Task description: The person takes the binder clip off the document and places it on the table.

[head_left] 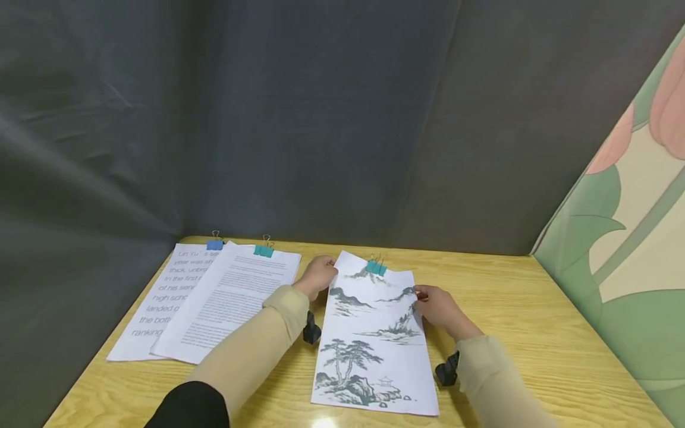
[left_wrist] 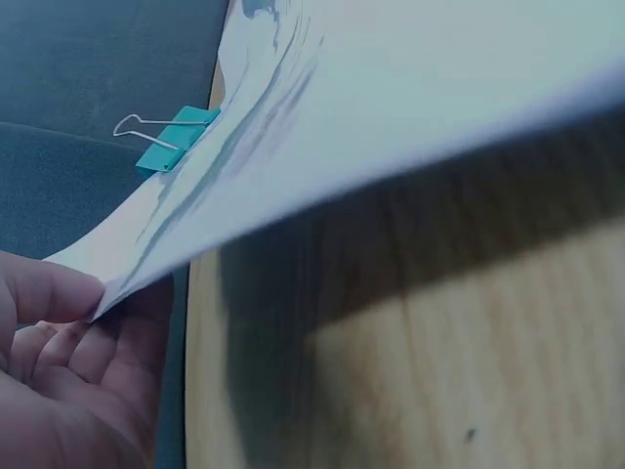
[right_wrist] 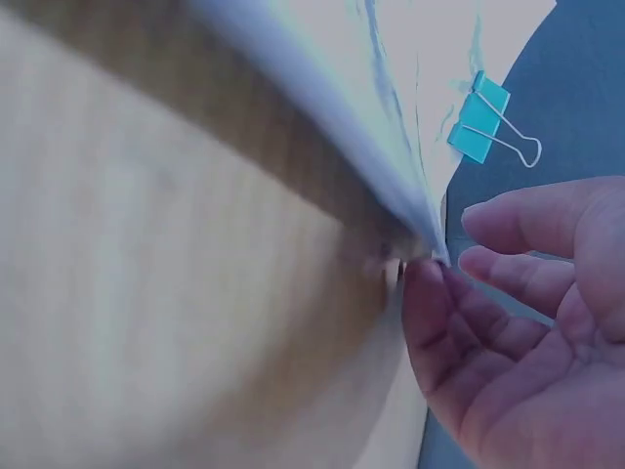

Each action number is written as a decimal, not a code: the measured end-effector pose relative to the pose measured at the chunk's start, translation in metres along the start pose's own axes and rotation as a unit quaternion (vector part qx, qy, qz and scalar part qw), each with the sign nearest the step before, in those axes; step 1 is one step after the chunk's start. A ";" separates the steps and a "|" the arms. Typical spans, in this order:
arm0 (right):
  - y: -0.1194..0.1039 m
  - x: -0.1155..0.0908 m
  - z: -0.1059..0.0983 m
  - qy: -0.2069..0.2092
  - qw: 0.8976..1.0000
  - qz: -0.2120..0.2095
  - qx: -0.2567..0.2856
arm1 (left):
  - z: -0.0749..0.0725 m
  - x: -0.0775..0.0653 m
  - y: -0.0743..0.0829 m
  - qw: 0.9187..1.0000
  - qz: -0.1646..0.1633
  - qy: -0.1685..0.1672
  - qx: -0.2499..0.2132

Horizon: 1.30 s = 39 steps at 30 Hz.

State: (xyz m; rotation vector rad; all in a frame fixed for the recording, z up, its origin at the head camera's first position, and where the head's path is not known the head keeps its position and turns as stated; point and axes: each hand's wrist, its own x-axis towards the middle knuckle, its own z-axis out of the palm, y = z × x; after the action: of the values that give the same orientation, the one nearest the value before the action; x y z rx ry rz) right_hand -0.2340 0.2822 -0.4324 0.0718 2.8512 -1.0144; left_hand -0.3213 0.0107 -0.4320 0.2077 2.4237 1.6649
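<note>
A stack of white sheets (head_left: 390, 362) printed with ink-style mountains, trees and a pavilion lies between both hands. A teal binder clip (head_left: 376, 268) clamps its top edge, wire handles pointing away. My left hand (head_left: 319, 274) pinches the upper left edge between thumb and fingers, which the left wrist view shows close up. At the opposite edge is my right hand (head_left: 439, 304); in the right wrist view its fingertips (right_wrist: 426, 293) touch the paper's edge while the thumb stands apart from it. Both side edges are raised, casting shadows on the wooden table (head_left: 497, 297).
On the left, a text sheet stack with a teal binder clip (head_left: 263, 251) overlaps a large-print stack (head_left: 141, 321) with a blue binder clip (head_left: 214, 245). A dark curtain (head_left: 321, 119) hangs behind the table; a floral panel (head_left: 631, 267) borders the right.
</note>
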 end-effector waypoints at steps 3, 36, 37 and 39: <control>-0.003 0.006 -0.007 -0.010 0.999 -0.015 -0.032 | 0.003 -0.001 -0.003 1.000 -0.003 0.009 -0.021; -0.026 0.060 -0.042 -0.035 0.996 -0.072 0.049 | 0.053 -0.021 0.002 0.992 -0.013 -0.012 -0.126; -0.025 0.061 -0.044 -0.037 0.995 -0.077 0.054 | 0.053 -0.021 0.002 0.992 -0.014 -0.014 -0.127; -0.024 0.064 -0.047 -0.049 0.993 -0.081 0.073 | 0.053 -0.021 0.004 0.992 -0.015 -0.015 -0.127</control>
State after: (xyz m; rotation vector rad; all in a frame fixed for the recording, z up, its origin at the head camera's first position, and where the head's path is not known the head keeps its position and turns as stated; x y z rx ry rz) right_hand -0.3033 0.2938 -0.3893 -0.1954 2.7263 -1.2207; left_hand -0.2886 0.0552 -0.4455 0.1541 2.1537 1.9199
